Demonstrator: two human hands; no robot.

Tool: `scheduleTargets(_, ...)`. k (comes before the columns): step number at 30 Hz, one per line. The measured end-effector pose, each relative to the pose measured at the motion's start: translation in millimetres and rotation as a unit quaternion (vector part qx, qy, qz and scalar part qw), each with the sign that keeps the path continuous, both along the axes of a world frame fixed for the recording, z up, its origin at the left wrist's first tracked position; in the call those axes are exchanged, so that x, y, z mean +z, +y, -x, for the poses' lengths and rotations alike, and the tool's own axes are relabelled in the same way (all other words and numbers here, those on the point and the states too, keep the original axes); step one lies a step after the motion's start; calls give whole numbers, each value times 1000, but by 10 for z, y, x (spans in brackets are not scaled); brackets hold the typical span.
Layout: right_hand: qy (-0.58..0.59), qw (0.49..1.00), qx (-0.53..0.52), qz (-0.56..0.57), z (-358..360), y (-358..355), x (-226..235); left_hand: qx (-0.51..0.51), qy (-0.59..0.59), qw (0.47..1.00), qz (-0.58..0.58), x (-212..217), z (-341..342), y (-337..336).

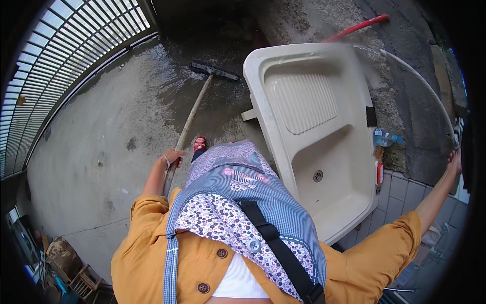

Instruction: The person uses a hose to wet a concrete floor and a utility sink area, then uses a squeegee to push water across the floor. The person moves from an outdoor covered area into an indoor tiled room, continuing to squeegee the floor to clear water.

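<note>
My left hand [173, 157] grips the wooden pole [188, 124] of a floor squeegee, whose dark blade [214, 71] rests on the wet concrete floor [111, 126] ahead of me. My right hand [454, 163] is stretched far out to the right, up at the wall near the end of a pale hose [420, 81]; whether it holds the hose fitting is hard to tell. A cream laundry sink [314, 126] with a ribbed washboard stands between my arms. My red shoe [199, 144] shows below the pole.
A white barred gate [55, 66] curves along the upper left. A red pole [357, 28] leans behind the sink. A plastic bottle [386, 137] and a small red item sit on the sink's right ledge. Wooden clutter lies at lower left. Tiled wall at right.
</note>
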State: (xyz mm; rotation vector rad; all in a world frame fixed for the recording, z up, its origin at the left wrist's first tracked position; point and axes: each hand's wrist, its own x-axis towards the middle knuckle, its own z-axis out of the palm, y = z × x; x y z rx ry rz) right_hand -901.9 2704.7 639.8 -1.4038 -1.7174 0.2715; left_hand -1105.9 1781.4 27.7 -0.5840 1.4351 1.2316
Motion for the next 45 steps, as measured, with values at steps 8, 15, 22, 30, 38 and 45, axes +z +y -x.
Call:
scheduleTargets(8, 197, 890, 366, -190, 1410, -3677, -2066, -35, -14, 999, 19, 447, -375, -368)
scheduleTargets(15, -66, 476, 735, 478, 1870, -6548, -4254, -39, -15, 996, 75, 1418, -1261, -1015)
scheduleTargets(22, -235, 387, 810, 373, 1473, -7626, -5537, -36, 4, 988, 149, 2108, -2095, -814)
scheduleTargets(30, -280, 349, 894, -6, 1141, -8068, -6064, -116, 89, 983, 108, 1658, -2923, -1429)
scheduleTargets(38, -515, 109, 844, -107, 1256, -8754, -6917, -140, 128, 931, 310, 1354, -3453, -1600)
scheduleTargets(45, -508, 27, 848, -151, 891, -9391, -6362, -126, 242, 835, 477, 1093, -4304, -2031)
